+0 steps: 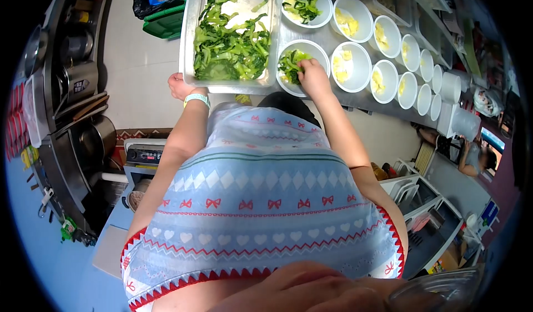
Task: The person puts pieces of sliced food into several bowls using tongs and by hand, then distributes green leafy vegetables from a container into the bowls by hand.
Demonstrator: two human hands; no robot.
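A clear plastic tub [189, 45] holding chopped green leafy vegetables [233, 51] stands at the top centre. My left hand [186, 87] is closed at its near left corner, fingers curled against the edge. To the right of the tub, my right hand [314, 77] reaches into a round white plastic bowl [322, 50]. Its fingers are pinched on some chopped greens [288, 67] there; the fingertips are partly hidden. Just beyond, another white bowl [327, 6] holds greens over pale yellow pieces.
Two rows of white bowls [351, 67] run to the right, several with yellow pieces inside. Lidded clear containers [388, 1] line the counter's far side. A green bin [164, 20] with a black bag stands left of the tub. Another person [472, 162] is at far right.
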